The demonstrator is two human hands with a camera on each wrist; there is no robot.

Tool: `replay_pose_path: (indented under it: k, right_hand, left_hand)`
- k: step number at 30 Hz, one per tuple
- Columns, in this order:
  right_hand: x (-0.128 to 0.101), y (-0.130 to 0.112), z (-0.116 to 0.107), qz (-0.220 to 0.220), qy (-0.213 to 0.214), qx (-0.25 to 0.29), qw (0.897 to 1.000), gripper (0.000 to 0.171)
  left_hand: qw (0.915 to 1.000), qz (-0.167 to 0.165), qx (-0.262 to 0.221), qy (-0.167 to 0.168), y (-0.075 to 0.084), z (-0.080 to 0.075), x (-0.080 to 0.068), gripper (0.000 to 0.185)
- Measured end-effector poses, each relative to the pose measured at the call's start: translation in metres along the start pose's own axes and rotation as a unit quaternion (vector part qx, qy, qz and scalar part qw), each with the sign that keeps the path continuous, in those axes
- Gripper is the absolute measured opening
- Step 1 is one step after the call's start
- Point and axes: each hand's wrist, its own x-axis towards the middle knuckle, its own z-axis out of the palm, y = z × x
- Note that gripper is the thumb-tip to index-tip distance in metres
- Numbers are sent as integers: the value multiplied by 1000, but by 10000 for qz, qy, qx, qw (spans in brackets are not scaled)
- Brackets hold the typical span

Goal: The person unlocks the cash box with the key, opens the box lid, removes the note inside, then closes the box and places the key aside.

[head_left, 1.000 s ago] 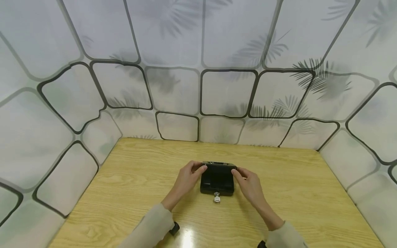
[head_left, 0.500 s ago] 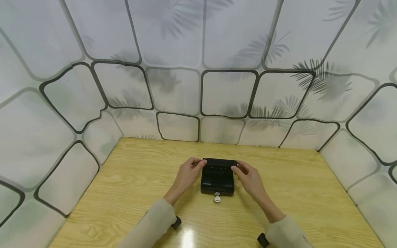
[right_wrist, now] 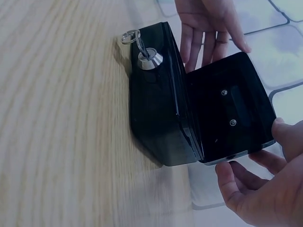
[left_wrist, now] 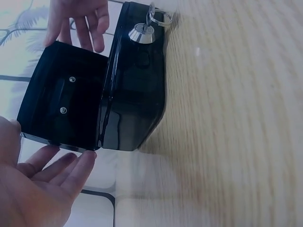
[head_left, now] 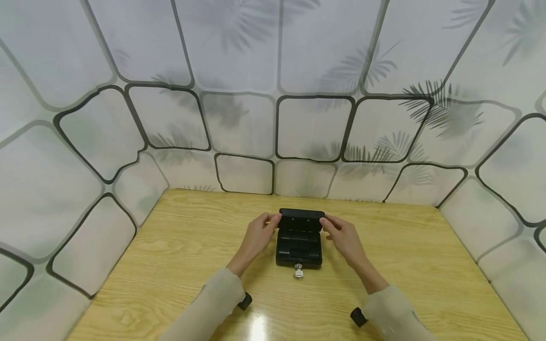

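Observation:
A small black cash box (head_left: 299,258) sits on the wooden table with its lid (head_left: 301,219) swung up past upright. My left hand (head_left: 258,236) grips the lid's left edge, thumb on the inner side and fingers behind. At the right edge, my right hand (head_left: 344,239) pinches the lid the same way. Two small screws show on the lid's inside in both wrist views. From the silver lock (left_wrist: 142,34) on the box front a key (right_wrist: 141,45) sticks out, with a metal ring on it. Dark compartments show inside the box.
The wooden table (head_left: 192,246) reaches back to a patterned fabric wall (head_left: 243,123) that also closes off both sides. Each sleeve carries a small black device (head_left: 359,317) at the wrist.
The lid has tilted from leaning over the box to standing up and back, uncovering the inside. Both hands moved slightly away with it, still gripping its edges. The box base stayed put.

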Motion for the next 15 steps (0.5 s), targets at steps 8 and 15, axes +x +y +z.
replay_pose_path:
  k: [8, 15]
  right_hand:
    - [10, 0, 0, 176, 110, 0, 9998, 57]
    - [17, 2, -1, 176, 68, 177, 9997, 57]
  left_hand:
    - [9999, -29, -91, 45, 0, 2, 6, 35]
    - [9999, -48, -141, 80, -5, 3, 14, 32]
